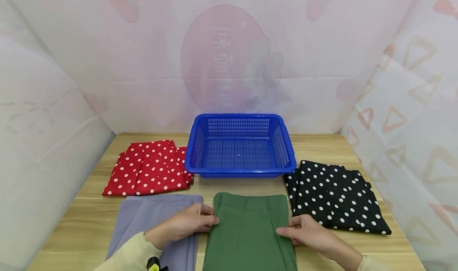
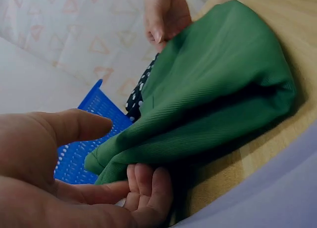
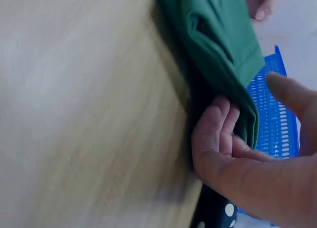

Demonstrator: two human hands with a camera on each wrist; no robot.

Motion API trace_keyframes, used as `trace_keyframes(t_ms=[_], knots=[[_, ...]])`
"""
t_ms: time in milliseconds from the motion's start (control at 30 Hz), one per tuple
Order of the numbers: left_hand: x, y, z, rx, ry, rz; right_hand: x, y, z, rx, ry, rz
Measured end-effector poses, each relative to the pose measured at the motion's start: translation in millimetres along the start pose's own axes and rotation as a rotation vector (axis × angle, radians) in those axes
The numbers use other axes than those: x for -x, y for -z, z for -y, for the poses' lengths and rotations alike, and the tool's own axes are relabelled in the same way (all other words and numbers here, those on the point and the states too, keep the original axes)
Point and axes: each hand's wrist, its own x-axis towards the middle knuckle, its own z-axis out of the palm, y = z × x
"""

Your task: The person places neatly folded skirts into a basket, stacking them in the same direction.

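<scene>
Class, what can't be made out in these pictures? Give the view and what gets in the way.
Head view: near end of the folded green cloth, cut off by the bottom edge.
Head view: part of the lavender cloth, covered by the left hand and sleeve.
Head view: part of the red polka-dot cloth, hidden by the blue basket.
Left wrist view: most of the black polka-dot cloth, hidden behind the folded green cloth.

Plain green cloth, lavender cloth, red cloth and black cloth (both white-dotted), blue basket
</scene>
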Motion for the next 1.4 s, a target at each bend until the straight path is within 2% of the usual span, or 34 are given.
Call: trace_keyframes(t_ms=[200, 300, 500, 633, 900, 1100, 1400], knots=[[-0.4, -8.6, -0.6, -0.175, -0.111, -0.023, -0.8, -13, 1, 0.225, 0.129, -0.093], [2.3, -12.0, -0.9, -0.195, -0.115, -0.045, -1.2, -18, 3, 0.278, 0.162, -0.131], [3.6, -13.0, 2.7, -0.152, -0.077, -0.058, -6.1, -21, 5, 0.287, 0.179, -0.15], [3.6, -12.7, 3.9, -0.129, -0.077, -0.066, -6.5, -19, 6, 0.258, 0.187, -0.136], [7.2, -14.0, 1.4, -0.122, -0.076, -0.127, -3.1, -15, 14, 0.184, 0.186, -0.102], [16.1, -15.6, -6.3, -0.101, -0.061, -0.151, 3.7, -16, 23, 0.188, 0.194, -0.111], [37.6, -12.0, -26.0, -0.103, -0.02, -0.167, 21.7, -14, 43, 0.213, 0.194, -0.122]])
